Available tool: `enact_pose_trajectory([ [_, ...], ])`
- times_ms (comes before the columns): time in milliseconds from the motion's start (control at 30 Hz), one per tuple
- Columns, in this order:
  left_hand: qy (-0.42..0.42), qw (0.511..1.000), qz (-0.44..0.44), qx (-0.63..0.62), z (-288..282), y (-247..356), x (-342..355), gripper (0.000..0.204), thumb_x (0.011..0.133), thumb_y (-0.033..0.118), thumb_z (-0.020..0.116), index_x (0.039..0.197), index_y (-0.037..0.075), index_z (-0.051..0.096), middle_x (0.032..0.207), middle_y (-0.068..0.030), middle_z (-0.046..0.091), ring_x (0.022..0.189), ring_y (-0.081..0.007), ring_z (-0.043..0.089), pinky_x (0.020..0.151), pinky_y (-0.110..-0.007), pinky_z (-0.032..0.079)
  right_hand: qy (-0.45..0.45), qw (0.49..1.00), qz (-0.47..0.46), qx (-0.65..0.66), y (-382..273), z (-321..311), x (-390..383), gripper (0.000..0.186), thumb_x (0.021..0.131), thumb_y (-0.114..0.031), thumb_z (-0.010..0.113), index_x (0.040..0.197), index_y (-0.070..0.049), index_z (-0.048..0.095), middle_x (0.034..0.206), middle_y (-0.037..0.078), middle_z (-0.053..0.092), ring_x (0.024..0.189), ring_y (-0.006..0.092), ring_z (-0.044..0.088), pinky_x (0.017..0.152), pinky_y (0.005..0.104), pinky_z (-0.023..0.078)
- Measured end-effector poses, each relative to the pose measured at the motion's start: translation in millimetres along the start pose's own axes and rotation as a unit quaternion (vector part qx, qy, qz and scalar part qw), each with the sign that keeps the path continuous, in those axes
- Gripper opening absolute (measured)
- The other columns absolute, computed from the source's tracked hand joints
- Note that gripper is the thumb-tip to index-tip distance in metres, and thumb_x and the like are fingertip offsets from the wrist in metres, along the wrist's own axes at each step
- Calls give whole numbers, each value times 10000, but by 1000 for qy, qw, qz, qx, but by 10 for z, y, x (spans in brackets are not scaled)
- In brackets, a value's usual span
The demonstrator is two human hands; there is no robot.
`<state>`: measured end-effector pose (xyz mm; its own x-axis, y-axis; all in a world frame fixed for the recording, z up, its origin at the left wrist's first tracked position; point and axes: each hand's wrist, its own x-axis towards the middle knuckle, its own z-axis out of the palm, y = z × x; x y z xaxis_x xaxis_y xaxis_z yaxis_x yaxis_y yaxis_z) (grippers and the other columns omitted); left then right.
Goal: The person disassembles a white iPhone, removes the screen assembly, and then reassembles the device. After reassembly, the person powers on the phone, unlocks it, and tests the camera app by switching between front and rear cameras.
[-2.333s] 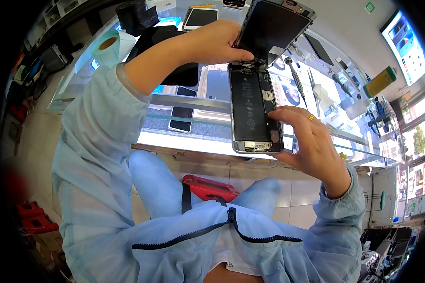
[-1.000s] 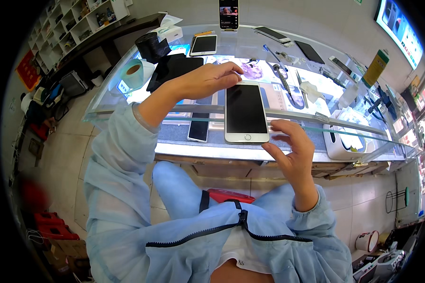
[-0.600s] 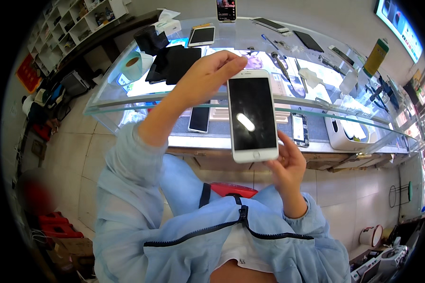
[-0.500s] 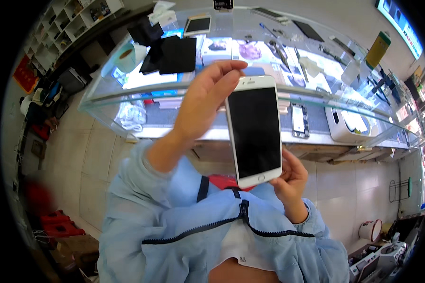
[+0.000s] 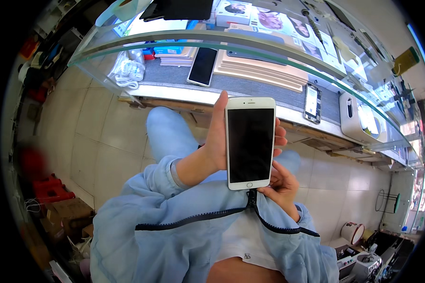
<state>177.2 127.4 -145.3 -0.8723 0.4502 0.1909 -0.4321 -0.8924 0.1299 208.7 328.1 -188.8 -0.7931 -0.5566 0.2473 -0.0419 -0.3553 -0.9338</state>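
Observation:
A white smartphone (image 5: 250,144) with a dark screen is held upright before my chest, its round button toward me. My left hand (image 5: 216,137) is wrapped round it from behind: the thumb lies along the left edge and the fingertips come out past the right edge. At the lower right corner, my right hand (image 5: 283,187) is closed with its fingertips against the phone's bottom edge; whether it grips anything else there is hidden.
Ahead stands a glass display counter (image 5: 151,40). Its shelf holds another phone (image 5: 203,66), an opened phone (image 5: 312,103), a stack of flat pale boxes (image 5: 262,70), bundled white cables (image 5: 129,70) and a white container (image 5: 356,115). Red cases (image 5: 53,189) and cardboard boxes (image 5: 71,212) lie at left.
My left hand has moved from the phone's upper left corner down to wrap its back and sides. The phone now stands straighter and lower. The view has tilted down, showing more of the counter's shelf.

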Motion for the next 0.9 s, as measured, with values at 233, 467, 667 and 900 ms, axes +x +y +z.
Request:
enact_pose_trajectory([
  [233, 14, 1000, 2, -3, -42, 85, -25, 958, 728, 772, 320, 1193, -57, 436, 1126, -237, 522, 1014, -369, 536, 856, -501, 450, -20, 993, -103, -61, -8, -74, 348, 526, 715, -117, 730, 1149, 44, 480, 1060, 159, 529, 930, 198, 566, 791, 323, 476],
  [467, 50, 998, 35, 4, 12, 111, -45, 882, 773, 735, 294, 1166, -32, 480, 1094, -203, 554, 969, -345, 557, 835, -489, 456, 68, 997, 6, 22, -204, 170, 922, 368, 892, -161, 519, 1201, 24, 442, 1147, 105, 516, 904, 87, 520, 689, 178, 425],
  [667, 72, 995, 64, -14, 4, 176, -87, 805, 810, 687, 288, 1111, -22, 524, 1029, -178, 589, 913, -300, 586, 802, -415, 488, 91, 990, -17, 108, -68, 400, 918, 390, 942, -163, 409, 1266, 51, 378, 1148, 107, 541, 787, 25, 482, 588, 106, 343],
  [900, 183, 977, 68, 90, 106, 193, -24, 757, 815, 666, 313, 1024, -11, 580, 947, -149, 620, 808, -256, 616, 750, -351, 511, 112, 990, -53, 72, -63, 501, 954, 411, 948, -165, 372, 1282, 73, 341, 1052, 33, 491, 635, -27, 363, 524, 90, 291],
])
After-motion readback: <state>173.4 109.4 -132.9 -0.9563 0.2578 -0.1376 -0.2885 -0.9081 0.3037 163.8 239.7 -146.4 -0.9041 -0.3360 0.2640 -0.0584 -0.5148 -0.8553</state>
